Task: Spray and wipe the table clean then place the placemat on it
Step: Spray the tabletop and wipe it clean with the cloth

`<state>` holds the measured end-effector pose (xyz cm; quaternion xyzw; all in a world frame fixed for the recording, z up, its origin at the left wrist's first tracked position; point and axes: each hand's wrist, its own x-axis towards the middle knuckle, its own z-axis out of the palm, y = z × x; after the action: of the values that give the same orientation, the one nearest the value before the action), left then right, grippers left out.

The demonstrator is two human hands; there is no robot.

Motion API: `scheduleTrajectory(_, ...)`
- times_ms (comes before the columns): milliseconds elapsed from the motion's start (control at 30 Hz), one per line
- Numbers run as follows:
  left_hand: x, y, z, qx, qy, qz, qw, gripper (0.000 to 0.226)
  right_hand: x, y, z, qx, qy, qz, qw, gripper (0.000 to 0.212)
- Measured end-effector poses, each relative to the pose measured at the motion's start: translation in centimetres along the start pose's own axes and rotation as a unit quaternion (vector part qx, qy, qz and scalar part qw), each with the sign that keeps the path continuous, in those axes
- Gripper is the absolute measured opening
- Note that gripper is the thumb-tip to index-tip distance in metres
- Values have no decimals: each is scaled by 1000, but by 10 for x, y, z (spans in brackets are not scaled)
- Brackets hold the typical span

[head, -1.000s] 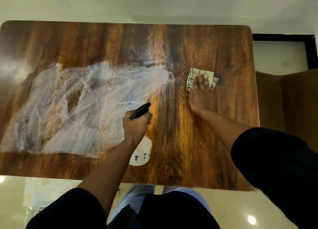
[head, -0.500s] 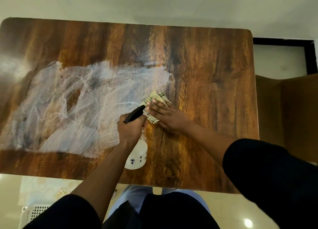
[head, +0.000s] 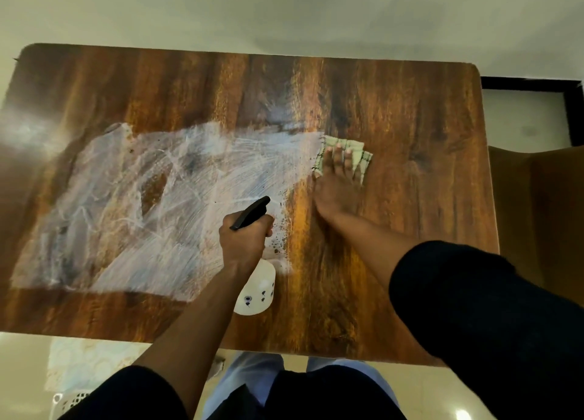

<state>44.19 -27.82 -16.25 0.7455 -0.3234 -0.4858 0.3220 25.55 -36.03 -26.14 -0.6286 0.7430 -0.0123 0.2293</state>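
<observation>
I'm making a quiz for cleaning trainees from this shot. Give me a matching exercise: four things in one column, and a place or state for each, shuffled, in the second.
Things:
1. spray bottle
2. checked cloth
3. white smear
4. table

States:
A. pressed flat under the right hand
B. brown wood grain, bare on its right part
C. gripped by the left hand
D. spread over the table's left and middle

Pairs: 1-C, 2-A, 3-D, 4-B
</observation>
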Motion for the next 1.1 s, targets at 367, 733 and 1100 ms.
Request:
scheduleTrajectory(367,47,5,-51,7,-33,-14,999,12,-3,-58,29,-93,-77,-255,959,66)
scheduleTrajectory(733,91,12,-93,-1,-56,-1,998,34,67,-53,-9,1,8,111,994,69)
scheduleTrajectory(1100,97,15,-103,-12,-58,9,998,40,32,-137,37,-65,-46,-192,978,66)
